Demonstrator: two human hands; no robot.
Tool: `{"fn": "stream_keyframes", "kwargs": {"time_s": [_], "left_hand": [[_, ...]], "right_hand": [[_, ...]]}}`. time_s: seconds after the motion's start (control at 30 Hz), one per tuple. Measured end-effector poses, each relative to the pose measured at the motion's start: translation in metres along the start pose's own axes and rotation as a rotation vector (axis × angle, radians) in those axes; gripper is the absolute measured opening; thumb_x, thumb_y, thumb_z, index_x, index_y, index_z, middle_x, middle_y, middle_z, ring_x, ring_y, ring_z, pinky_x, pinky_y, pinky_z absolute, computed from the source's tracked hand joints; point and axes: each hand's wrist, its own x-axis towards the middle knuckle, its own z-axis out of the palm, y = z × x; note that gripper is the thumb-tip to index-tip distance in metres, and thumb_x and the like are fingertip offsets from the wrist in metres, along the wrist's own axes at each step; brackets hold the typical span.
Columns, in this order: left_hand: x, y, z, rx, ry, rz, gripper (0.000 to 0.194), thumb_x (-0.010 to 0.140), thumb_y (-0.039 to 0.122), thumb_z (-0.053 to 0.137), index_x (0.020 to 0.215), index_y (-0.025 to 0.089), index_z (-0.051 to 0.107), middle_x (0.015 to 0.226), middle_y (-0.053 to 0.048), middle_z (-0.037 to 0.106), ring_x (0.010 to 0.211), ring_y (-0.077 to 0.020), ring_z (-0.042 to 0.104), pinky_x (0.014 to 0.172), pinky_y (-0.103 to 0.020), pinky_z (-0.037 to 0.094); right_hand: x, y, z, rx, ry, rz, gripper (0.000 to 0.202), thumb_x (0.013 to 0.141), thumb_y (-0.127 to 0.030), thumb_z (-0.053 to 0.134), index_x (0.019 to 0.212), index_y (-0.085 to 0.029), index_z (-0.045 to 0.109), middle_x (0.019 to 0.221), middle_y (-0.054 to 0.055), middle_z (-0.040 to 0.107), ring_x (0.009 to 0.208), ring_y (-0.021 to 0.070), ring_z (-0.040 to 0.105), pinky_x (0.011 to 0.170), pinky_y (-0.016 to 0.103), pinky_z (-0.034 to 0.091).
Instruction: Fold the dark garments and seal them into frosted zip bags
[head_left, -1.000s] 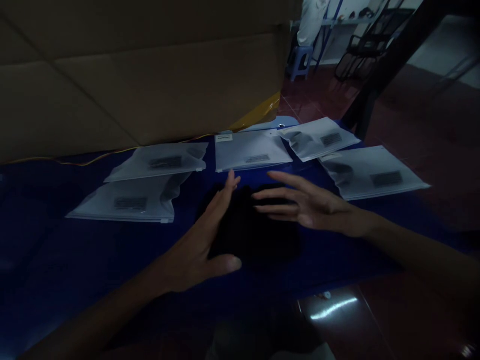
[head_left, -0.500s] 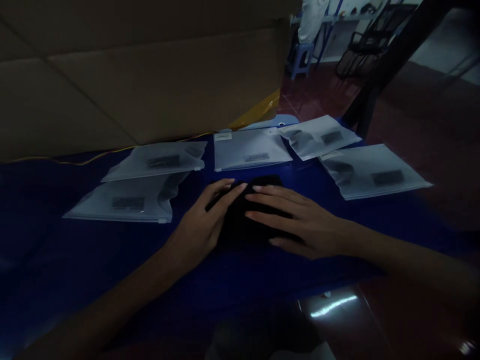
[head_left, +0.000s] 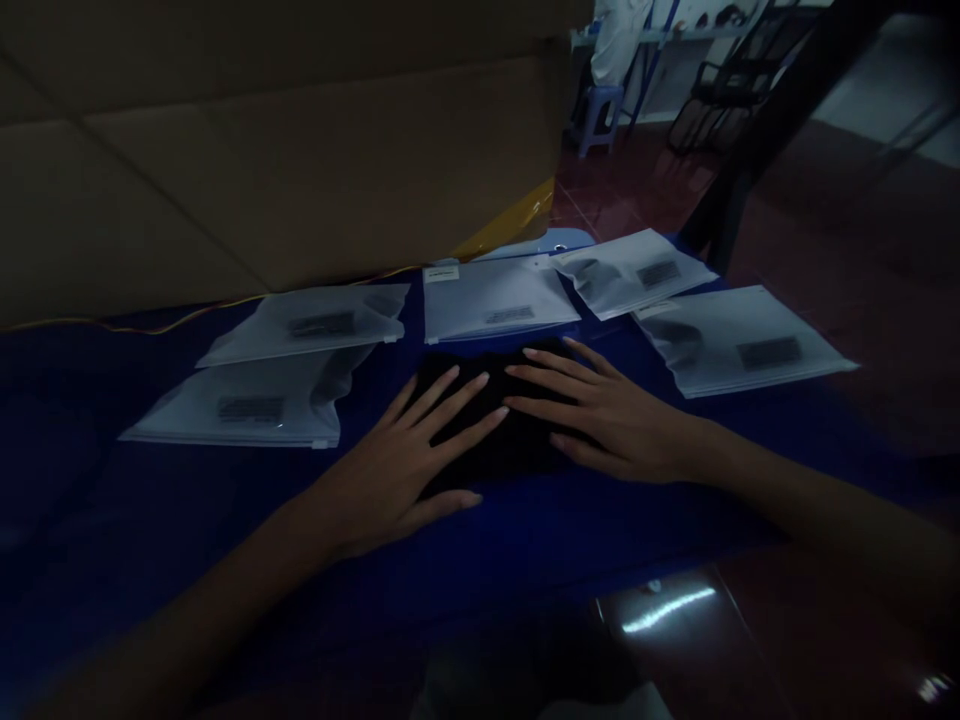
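Note:
A black item, seemingly cloth, (head_left: 487, 450) lies on the blue table surface (head_left: 525, 530), its details lost in the dark. My left hand (head_left: 412, 460) rests flat on its left part, fingers spread and thumb out along the near edge. On the right part lies my right hand (head_left: 607, 410), also with spread fingers. Beyond the fingertips is a white zip bag (head_left: 499, 295) with a printed label. Two more bags, one (head_left: 300, 325) partly over another (head_left: 247, 400), lie at the left. At the right are a bag (head_left: 637, 270) and a nearer one (head_left: 735, 345).
A large cardboard box (head_left: 322, 180) stands along the back left, with a yellow wire by its base. Farther off, a person (head_left: 619, 45) sits on a blue stool (head_left: 598, 118), near a black chair (head_left: 742, 85). A dark post (head_left: 780, 130) slants at the right.
My left hand has flattened and spread its fingers, its thumb now showing. My right hand has shifted slightly up, fingers wider apart. The black item looks flatter and wider.

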Motion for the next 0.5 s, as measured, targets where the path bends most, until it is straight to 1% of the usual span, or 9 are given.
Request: {"fn": "stream_keyframes", "kwargs": {"time_s": [0.17, 0.27, 0.4, 0.5], "left_hand": [[-0.002, -0.001, -0.005, -0.012, -0.019, 0.006, 0.079, 0.107, 0.067, 0.044, 0.171, 0.035, 0.01, 0.18, -0.008, 0.008, 0.166, -0.0386, 0.01, 0.128, -0.071, 0.021], [-0.004, -0.001, -0.008, -0.016, -0.038, 0.024, 0.079, 0.107, 0.067, 0.043, 0.172, 0.034, 0.011, 0.179, -0.01, 0.008, 0.165, -0.0372, 0.014, 0.129, -0.069, 0.022], [-0.005, -0.001, -0.01, -0.021, -0.036, 0.048, 0.077, 0.107, 0.065, 0.045, 0.171, 0.035, 0.015, 0.179, -0.009, 0.012, 0.164, -0.0358, 0.021, 0.129, -0.065, 0.025], [-0.005, -0.001, -0.01, -0.001, -0.022, 0.051, 0.074, 0.108, 0.064, 0.046, 0.17, 0.036, 0.019, 0.179, -0.008, 0.016, 0.163, -0.0347, 0.025, 0.13, -0.062, 0.027]], "right_hand": [[0.0, 0.006, -0.006, 0.098, 0.046, 0.063, 0.046, 0.111, -0.032, 0.044, 0.156, -0.026, 0.052, 0.171, 0.006, 0.042, 0.163, 0.0291, 0.025, 0.132, 0.067, 0.017], [0.001, 0.009, -0.007, 0.136, 0.066, 0.067, 0.043, 0.111, -0.028, 0.044, 0.152, -0.024, 0.057, 0.169, 0.006, 0.045, 0.163, 0.0274, 0.027, 0.132, 0.064, 0.021], [0.0, 0.015, -0.006, 0.189, 0.104, 0.041, 0.047, 0.105, -0.019, 0.048, 0.151, -0.023, 0.056, 0.167, 0.007, 0.047, 0.163, 0.027, 0.026, 0.132, 0.061, 0.024], [-0.001, 0.017, -0.004, 0.176, 0.12, 0.036, 0.051, 0.106, -0.019, 0.046, 0.156, -0.023, 0.051, 0.167, 0.007, 0.047, 0.163, 0.0267, 0.028, 0.132, 0.061, 0.026]]}}
